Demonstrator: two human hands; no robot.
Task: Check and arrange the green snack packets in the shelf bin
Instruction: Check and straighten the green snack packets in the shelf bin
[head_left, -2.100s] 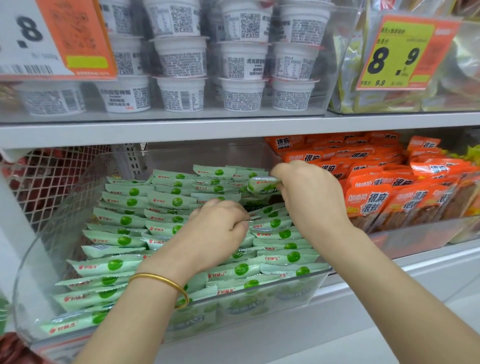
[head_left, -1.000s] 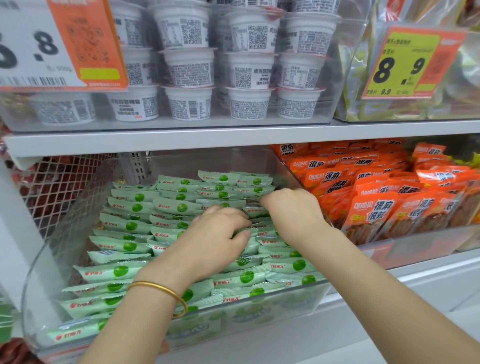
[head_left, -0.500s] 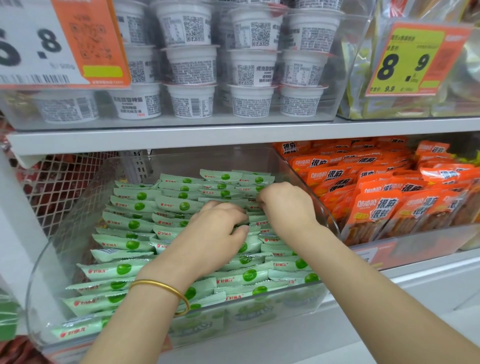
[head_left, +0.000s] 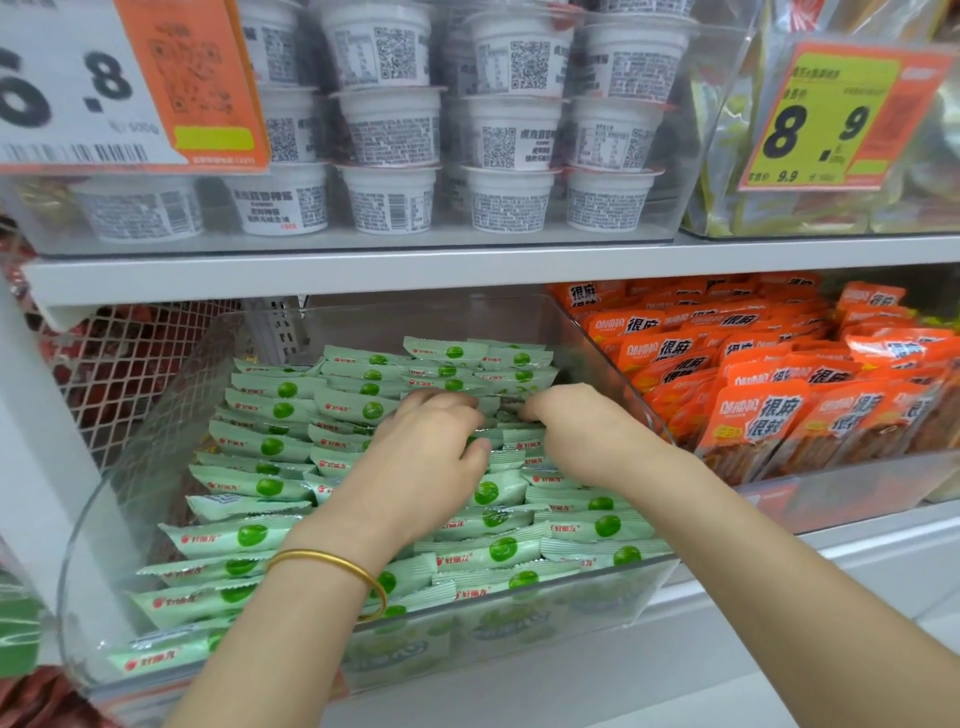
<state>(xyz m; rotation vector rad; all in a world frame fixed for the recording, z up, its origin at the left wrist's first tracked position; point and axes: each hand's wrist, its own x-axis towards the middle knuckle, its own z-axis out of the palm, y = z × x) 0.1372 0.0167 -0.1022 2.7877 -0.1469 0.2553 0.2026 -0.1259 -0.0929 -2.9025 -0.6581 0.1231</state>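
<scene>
Now the packet I held lifted at the back of the clear bin (head_left: 171, 415) two seconds ago is down again. My right hand (head_left: 587, 431) has come forward from the far end to sit just beside my left hand (head_left: 431, 457). Both are over the middle of the right-hand row of green snack packets (head_left: 270, 486), which fill the bin in overlapping rows from front to back.

My left hand curls over a small clump of packets, thumb on the near side and fingers on the far side. My right fingers are tucked down among the packets, knuckles up, and I cannot tell whether they pinch one or only push. I judge that the check of that one packet is over and I am back to squaring the row, with the left rows not yet touched and a little askew.

The shelf (head_left: 467, 265) above hangs low over the back of the bin, so there is little room to lift there. The bin's right wall runs close by my right wrist, with orange packets (head_left: 753, 415) just beyond it. White cups (head_left: 389, 197) stand on the shelf overhead.
</scene>
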